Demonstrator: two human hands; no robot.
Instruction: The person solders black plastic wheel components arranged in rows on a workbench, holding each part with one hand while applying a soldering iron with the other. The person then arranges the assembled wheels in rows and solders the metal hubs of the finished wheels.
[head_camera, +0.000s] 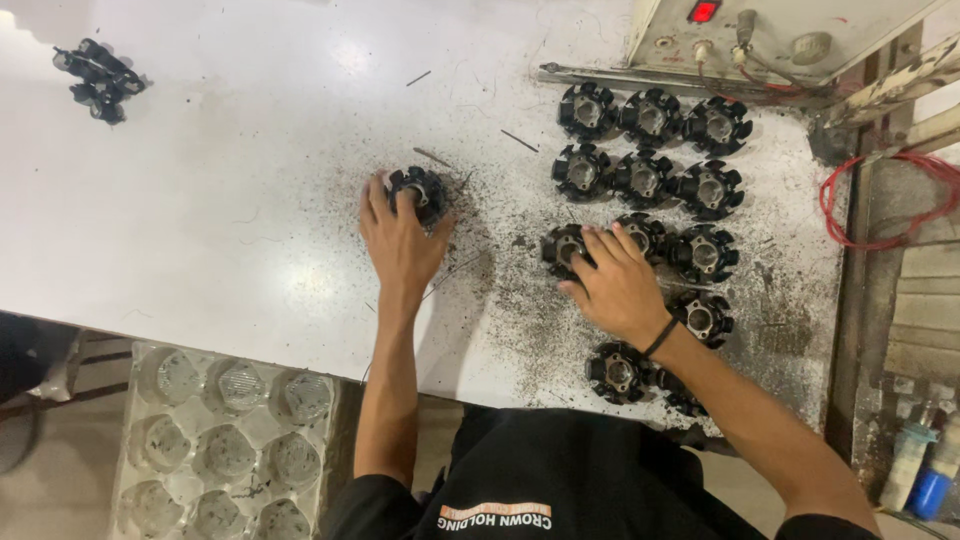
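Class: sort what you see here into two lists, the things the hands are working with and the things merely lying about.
In hand:
left hand on a lone black toothed round metal part
right hand on the rows of matching black parts

Lying about:
clear plastic moulded tray
red coiled wire
grey control box
dark parts cluster

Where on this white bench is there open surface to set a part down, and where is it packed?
Bare room: the broad stretch of white table between the left hand and the small black cluster at the far left corner. Crowded: the right side, where black toothed round parts sit in rows around the right hand, amid dark grit.
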